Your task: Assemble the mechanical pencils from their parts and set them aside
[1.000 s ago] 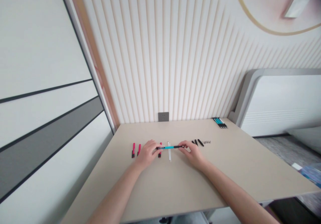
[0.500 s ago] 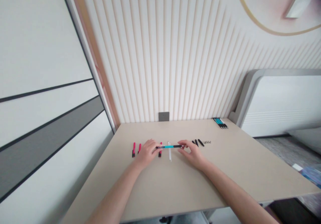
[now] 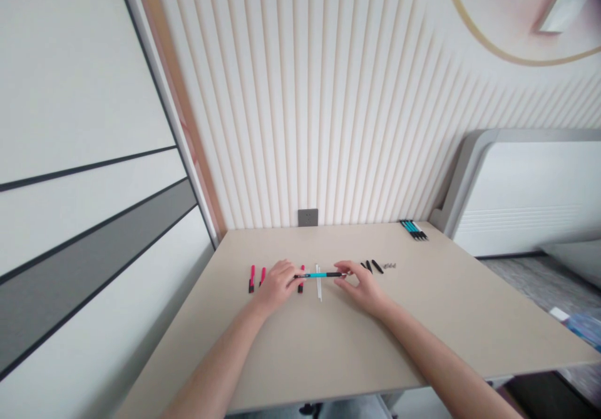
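Table (image 3: 300, 344): one, beige; bare front stretch nearest, towards 6 o'clock. Clock centred on the pen.

Left hand (image 3: 276, 287): at 9 o'clock; thumb and fingers clamped on the pen's rear end.

Right hand (image 3: 360, 286): at 3 o'clock; thumb and fingertips pinched about the pen's front end, exact contact too small to tell.

Pen (image 3: 319, 275): one, turquoise and black, at centre, between the two hands. Handling, in judgement: steady the rear with the left, work the front with light fingertips, keep both grips in one straight line so that nothing bends, and stay low in case a small part slips. Long axis 9 to 3 o'clock, close to level; black grip and what looks like a pale tip point to 3, the dark rear end to 9. Height above the table: cannot tell.

White sticks (image 3: 319, 290): thin, lying 12 to 6 o'clock, the pen crossing over them.

Pink tubes (image 3: 252, 275): three seen, black at their near ends, towards 9; left hand partly hides the row.

Black sleeves (image 3: 377, 266): short, slanting, towards 3, just beyond the right hand.

Springs (image 3: 389, 266): small, silvery, just beside the sleeves.

Turquoise pens (image 3: 413, 230): a row, far corner, 2 o'clock.

Socket (image 3: 308, 217): grey, on the wall, 12 o'clock.
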A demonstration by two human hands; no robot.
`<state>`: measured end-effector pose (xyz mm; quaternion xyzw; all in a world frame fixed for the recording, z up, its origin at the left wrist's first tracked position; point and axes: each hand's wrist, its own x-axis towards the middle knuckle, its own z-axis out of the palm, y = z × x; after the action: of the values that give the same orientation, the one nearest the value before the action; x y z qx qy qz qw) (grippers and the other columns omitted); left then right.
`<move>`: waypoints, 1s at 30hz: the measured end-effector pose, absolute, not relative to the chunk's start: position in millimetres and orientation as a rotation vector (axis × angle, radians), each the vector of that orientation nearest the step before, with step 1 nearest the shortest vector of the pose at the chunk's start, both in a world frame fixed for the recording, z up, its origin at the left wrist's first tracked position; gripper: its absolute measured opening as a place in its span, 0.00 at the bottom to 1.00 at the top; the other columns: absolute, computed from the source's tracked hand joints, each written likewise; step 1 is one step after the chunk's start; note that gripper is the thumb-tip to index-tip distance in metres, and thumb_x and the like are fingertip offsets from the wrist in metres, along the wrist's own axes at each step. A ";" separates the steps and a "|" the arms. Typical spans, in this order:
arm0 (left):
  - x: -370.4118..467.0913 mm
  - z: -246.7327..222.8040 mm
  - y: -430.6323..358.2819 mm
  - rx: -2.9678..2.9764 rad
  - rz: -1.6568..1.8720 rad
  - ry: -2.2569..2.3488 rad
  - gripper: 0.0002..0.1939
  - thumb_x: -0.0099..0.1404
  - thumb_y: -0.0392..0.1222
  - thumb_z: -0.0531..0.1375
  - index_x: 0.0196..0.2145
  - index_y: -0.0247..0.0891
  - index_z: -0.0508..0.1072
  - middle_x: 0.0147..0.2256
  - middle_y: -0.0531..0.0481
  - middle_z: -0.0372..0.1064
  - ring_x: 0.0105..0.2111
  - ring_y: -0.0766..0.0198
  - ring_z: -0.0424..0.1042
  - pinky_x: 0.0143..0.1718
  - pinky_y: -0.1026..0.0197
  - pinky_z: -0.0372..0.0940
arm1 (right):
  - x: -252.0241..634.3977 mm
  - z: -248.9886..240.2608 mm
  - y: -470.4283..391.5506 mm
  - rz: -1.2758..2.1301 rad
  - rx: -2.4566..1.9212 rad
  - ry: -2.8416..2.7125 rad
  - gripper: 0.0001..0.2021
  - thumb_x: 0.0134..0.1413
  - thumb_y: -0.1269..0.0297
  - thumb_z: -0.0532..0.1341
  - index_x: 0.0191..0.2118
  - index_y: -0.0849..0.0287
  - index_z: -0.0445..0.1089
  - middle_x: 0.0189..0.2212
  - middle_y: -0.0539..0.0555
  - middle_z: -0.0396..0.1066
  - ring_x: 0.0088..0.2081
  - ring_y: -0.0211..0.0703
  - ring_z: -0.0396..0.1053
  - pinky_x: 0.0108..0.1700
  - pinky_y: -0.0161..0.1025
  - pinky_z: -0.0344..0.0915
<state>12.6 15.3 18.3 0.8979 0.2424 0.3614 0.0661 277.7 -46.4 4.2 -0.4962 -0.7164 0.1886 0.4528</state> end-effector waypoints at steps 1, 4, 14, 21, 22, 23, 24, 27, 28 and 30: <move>12.6 18.6 15.1 2.709 1.093 0.732 0.06 0.69 0.42 0.56 0.37 0.40 0.72 0.31 0.49 0.71 0.35 0.60 0.68 0.39 0.56 0.64 | 278.0 3.6 -46.2 0.457 -1.213 -1.779 0.12 0.56 0.55 0.61 0.44 0.52 0.72 0.38 0.54 0.74 0.40 0.48 0.69 0.45 0.44 0.61; 13.6 19.2 14.6 2.712 1.108 0.719 0.05 0.68 0.41 0.56 0.37 0.39 0.71 0.31 0.49 0.71 0.35 0.60 0.68 0.39 0.56 0.64 | 277.4 5.1 -47.1 0.411 -1.220 -1.832 0.09 0.59 0.56 0.58 0.39 0.52 0.72 0.35 0.54 0.74 0.39 0.49 0.68 0.43 0.44 0.60; 15.2 17.1 15.7 2.756 1.097 0.692 0.05 0.68 0.40 0.57 0.36 0.39 0.71 0.32 0.49 0.71 0.34 0.61 0.68 0.39 0.57 0.64 | 272.7 11.3 -50.8 0.403 -1.268 -1.984 0.22 0.68 0.57 0.46 0.27 0.56 0.70 0.23 0.51 0.70 0.29 0.41 0.67 0.40 0.40 0.60; 15.1 17.6 15.2 2.743 1.144 0.696 0.04 0.68 0.39 0.58 0.36 0.38 0.71 0.30 0.50 0.70 0.34 0.61 0.67 0.39 0.58 0.64 | 275.0 8.8 -49.5 0.236 -1.197 -1.944 0.09 0.64 0.59 0.55 0.42 0.55 0.71 0.34 0.54 0.73 0.37 0.45 0.69 0.42 0.42 0.61; 15.3 17.3 15.2 2.748 1.143 0.694 0.04 0.68 0.39 0.57 0.35 0.38 0.71 0.30 0.50 0.69 0.34 0.61 0.67 0.38 0.58 0.64 | 274.5 9.1 -49.4 0.202 -1.206 -1.950 0.09 0.64 0.60 0.55 0.40 0.56 0.71 0.33 0.54 0.73 0.36 0.45 0.69 0.41 0.42 0.61; 15.7 16.9 15.2 2.754 1.140 0.692 0.04 0.68 0.39 0.57 0.35 0.38 0.71 0.30 0.50 0.69 0.33 0.61 0.67 0.38 0.58 0.64 | 273.9 9.4 -49.3 0.167 -1.223 -1.953 0.09 0.64 0.61 0.54 0.40 0.56 0.71 0.32 0.54 0.73 0.36 0.45 0.69 0.41 0.42 0.61; 16.0 16.6 15.1 2.759 1.140 0.690 0.04 0.68 0.39 0.57 0.35 0.38 0.71 0.31 0.49 0.69 0.33 0.61 0.67 0.37 0.58 0.64 | 273.3 9.5 -49.2 0.135 -1.240 -1.957 0.09 0.64 0.61 0.54 0.39 0.56 0.70 0.32 0.54 0.73 0.36 0.45 0.69 0.41 0.43 0.61; 17.0 16.5 13.9 2.783 1.139 0.684 0.04 0.68 0.39 0.57 0.35 0.37 0.70 0.31 0.49 0.69 0.34 0.61 0.67 0.38 0.58 0.64 | 272.0 8.8 -48.3 0.071 -1.271 -1.993 0.09 0.65 0.64 0.53 0.39 0.57 0.70 0.31 0.54 0.74 0.34 0.44 0.69 0.41 0.43 0.59; 17.3 16.8 13.3 2.794 1.137 0.685 0.05 0.68 0.39 0.56 0.35 0.37 0.70 0.30 0.49 0.69 0.34 0.61 0.67 0.38 0.58 0.64 | 271.8 8.3 -48.0 0.054 -1.279 -2.009 0.09 0.66 0.64 0.52 0.39 0.57 0.69 0.31 0.54 0.74 0.33 0.44 0.69 0.41 0.43 0.59; 17.7 17.7 12.6 2.816 1.131 0.691 0.05 0.68 0.40 0.56 0.35 0.37 0.70 0.30 0.49 0.69 0.33 0.61 0.66 0.38 0.58 0.64 | 272.0 6.8 -47.4 0.015 -1.294 -2.041 0.11 0.67 0.65 0.51 0.38 0.58 0.69 0.30 0.53 0.74 0.33 0.43 0.69 0.41 0.42 0.58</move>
<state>17.7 12.6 17.7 0.9046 0.2220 0.3635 0.0147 272.0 -47.4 6.8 -0.5009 -0.7895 0.0058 0.3546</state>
